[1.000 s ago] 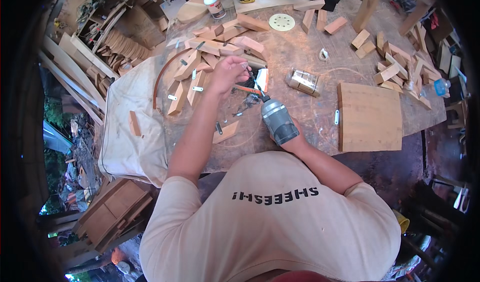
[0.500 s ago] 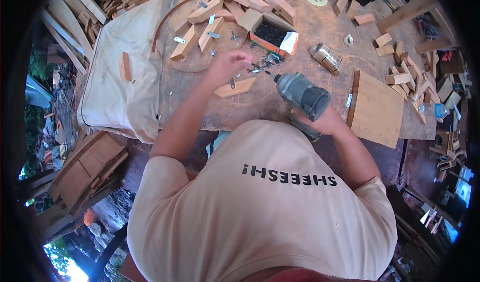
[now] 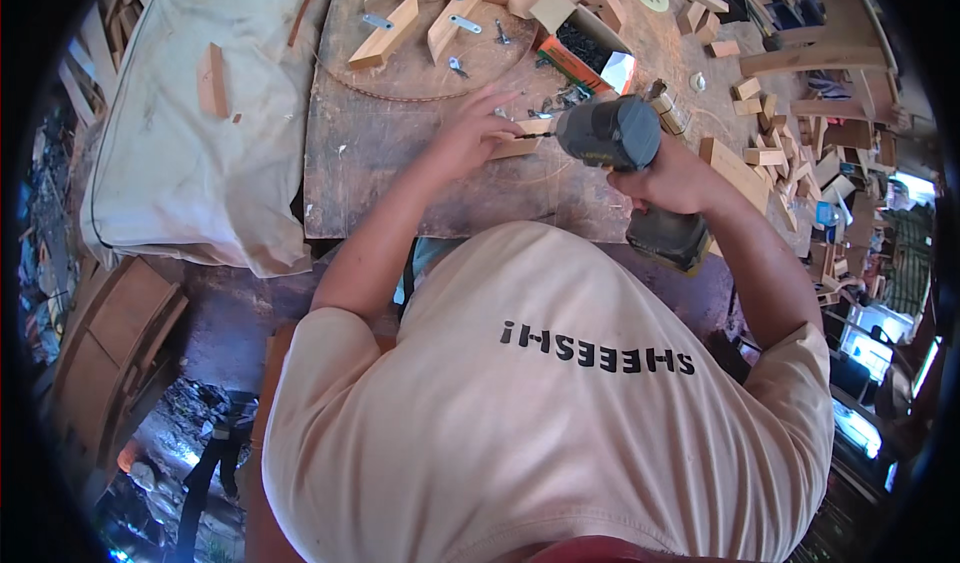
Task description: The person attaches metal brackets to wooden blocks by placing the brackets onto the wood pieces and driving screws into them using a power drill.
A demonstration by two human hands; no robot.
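Observation:
My right hand (image 3: 682,177) is wrapped round the grip of a grey-black cordless drill (image 3: 606,131) whose bit points left. Under the bit lies a short angled wooden block (image 3: 522,145) on the workbench (image 3: 400,188). At its left end, my left hand (image 3: 468,133) holds the block with thumb and fingers, close to the bit's tip. Whatever small part sits between the fingertips and the bit is hidden. Just behind the drill stands an open cardboard box (image 3: 573,66) of dark screws, with some loose screws (image 3: 572,97) in front of it.
Angled wooden blocks (image 3: 388,35) with small metal plates (image 3: 464,23) lie at the back. Canvas cloth (image 3: 200,173) covers the left side, with one block (image 3: 212,81) on it. A wide board (image 3: 735,171) and wood offcuts (image 3: 768,155) are at right.
The drill has swung round to point left, its bit now at the wooden block. My left hand has come down from above the bench onto the block. The whole view has shifted.

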